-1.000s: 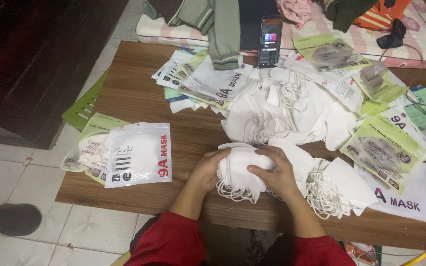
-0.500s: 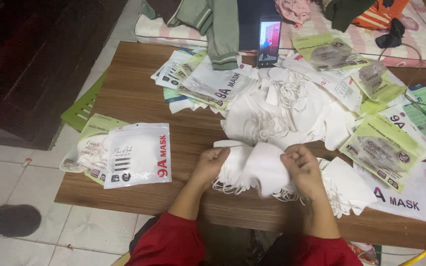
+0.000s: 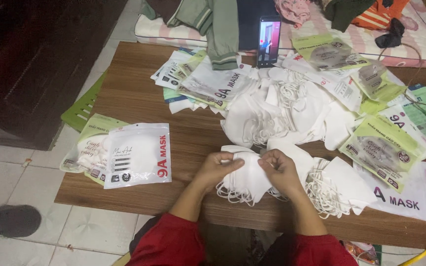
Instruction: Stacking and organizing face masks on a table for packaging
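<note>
White masks on brown wood

White masks (image 3: 245,177), white and pale green packets (image 3: 139,153) with red and black print, brown wood-grain table (image 3: 139,93), red sleeves (image 3: 173,244), pink-striped mattress (image 3: 420,47).

Both forearms, in red sleeves pushed up short of the wrists, rise from the lower edge of the view and converge toward the centre. The left hand (image 3: 216,168) and right hand (image 3: 280,170) lie close together, knuckles up, fingers curled inward. The 2 sets of fingertips nearly meet, pinched shut on what they grasp between them.
</note>
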